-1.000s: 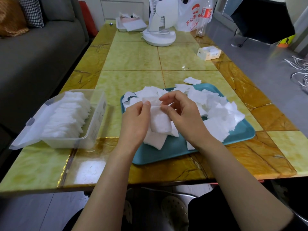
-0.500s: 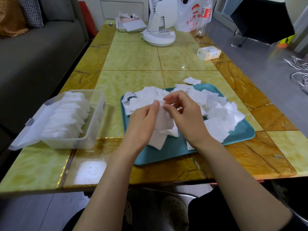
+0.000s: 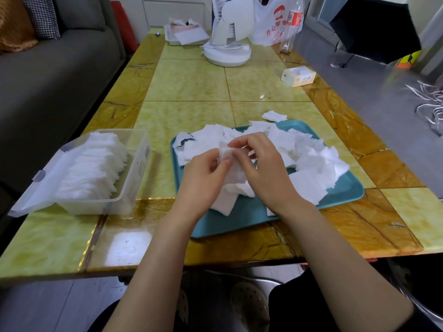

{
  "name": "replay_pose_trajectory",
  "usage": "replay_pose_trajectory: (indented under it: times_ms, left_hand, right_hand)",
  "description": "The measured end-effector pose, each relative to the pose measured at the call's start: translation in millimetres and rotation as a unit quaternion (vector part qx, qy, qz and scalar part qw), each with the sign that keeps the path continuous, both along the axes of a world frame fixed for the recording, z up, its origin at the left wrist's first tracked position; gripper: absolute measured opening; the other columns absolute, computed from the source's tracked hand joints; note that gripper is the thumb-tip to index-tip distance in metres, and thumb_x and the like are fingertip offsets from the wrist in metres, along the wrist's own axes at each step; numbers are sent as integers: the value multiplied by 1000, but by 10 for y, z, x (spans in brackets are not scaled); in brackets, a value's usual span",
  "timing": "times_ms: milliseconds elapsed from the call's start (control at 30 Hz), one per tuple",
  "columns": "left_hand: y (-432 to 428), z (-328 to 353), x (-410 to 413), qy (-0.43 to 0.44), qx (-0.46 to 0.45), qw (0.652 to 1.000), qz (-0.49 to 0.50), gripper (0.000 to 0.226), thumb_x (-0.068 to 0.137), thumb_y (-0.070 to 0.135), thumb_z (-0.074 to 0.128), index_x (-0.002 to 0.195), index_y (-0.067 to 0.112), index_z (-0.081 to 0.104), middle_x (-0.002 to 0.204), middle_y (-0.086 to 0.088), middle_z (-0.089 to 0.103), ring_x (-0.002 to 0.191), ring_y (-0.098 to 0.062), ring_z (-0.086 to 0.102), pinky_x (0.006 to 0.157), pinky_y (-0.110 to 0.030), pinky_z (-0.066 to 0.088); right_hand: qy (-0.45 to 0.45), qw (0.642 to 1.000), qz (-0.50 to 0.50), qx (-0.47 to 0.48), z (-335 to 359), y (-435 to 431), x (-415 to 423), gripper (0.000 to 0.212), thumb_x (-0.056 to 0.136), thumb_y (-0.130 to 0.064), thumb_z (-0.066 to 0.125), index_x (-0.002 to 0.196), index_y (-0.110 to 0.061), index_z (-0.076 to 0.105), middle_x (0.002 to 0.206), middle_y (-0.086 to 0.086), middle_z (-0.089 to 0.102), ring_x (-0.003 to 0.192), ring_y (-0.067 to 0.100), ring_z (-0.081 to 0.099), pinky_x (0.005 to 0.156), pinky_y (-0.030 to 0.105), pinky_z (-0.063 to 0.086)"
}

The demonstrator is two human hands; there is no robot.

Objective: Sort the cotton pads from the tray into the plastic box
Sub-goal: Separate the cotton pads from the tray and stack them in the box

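A teal tray (image 3: 251,212) lies in front of me with a loose heap of white square cotton pads (image 3: 309,161) on it. My left hand (image 3: 203,178) and my right hand (image 3: 266,171) meet above the tray's near left part, both pinching a small stack of cotton pads (image 3: 233,173) held upright between them. To the left stands a clear plastic box (image 3: 134,178) with its lid folded open, and a row of cotton pads (image 3: 93,166) stands packed inside it.
One stray cotton pad (image 3: 274,115) lies on the table beyond the tray. A white fan (image 3: 227,44), a plastic bag (image 3: 273,22), a bottle (image 3: 291,25) and a small carton (image 3: 298,76) stand farther back. A grey sofa (image 3: 48,87) runs along the left.
Both hands have lifted the held pads slightly and drawn closer together, fingertips now meeting at the stack's top edge. Tray and box have not moved.
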State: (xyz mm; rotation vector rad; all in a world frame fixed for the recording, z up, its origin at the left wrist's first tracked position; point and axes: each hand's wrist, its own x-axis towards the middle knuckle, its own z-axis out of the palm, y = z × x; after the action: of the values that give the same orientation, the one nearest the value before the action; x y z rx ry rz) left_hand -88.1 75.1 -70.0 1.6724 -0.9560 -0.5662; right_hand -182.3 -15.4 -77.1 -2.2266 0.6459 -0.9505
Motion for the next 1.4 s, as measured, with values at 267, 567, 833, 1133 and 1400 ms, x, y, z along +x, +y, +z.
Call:
replay_pose_trajectory:
  times_ms: [267, 567, 833, 1133, 1400]
  left_hand:
    - [-10, -12, 43, -23, -9, 1000, 14, 22, 92, 22, 50, 94, 6, 65, 88, -20, 65, 75, -24, 54, 67, -38, 42]
    - [18, 65, -3, 34, -26, 999, 12, 46, 99, 26, 46, 57, 35, 64, 55, 23, 60, 58, 9, 52, 56, -7, 35]
    - [-2, 22, 63, 53, -46, 993, 93, 38, 92, 25, 48, 62, 2, 53, 62, -16, 45, 64, -17, 41, 62, -32, 32]
    - [-1, -6, 134, 31, -61, 992, 105, 46, 80, 33, 44, 79, -11, 58, 70, -10, 48, 68, -16, 40, 64, -33, 32]
    - [11, 34, 54, 30, -31, 998, 34, 30, 90, 19, 47, 67, 14, 66, 72, -17, 58, 66, -12, 42, 63, -31, 33]
  right_hand:
    - [27, 1000, 8, 9, -35, -36, -6, 19, 89, -21, 62, 107, -15, 59, 104, -7, 54, 101, 7, 48, 86, 10, 36]
    - [-5, 1000, -17, -9, -16, -10, 3, 21, 81, -13, 69, 86, -18, 49, 91, -3, 50, 83, 4, 51, 75, 19, 43]
    - [-9, 1000, -9, -5, -19, -33, 4, 10, 82, -15, 69, 89, -15, 62, 90, -6, 49, 80, 5, 47, 75, 9, 37]
    - [-13, 994, 62, 93, 91, -9, -50, 9, 89, -11, 60, 87, -19, 57, 78, -15, 57, 71, -2, 49, 68, 10, 39]
    - [-22, 991, 45, 121, 74, 10, -43, 17, 87, -11, 63, 98, -20, 54, 79, -14, 60, 73, -5, 55, 68, 9, 40]
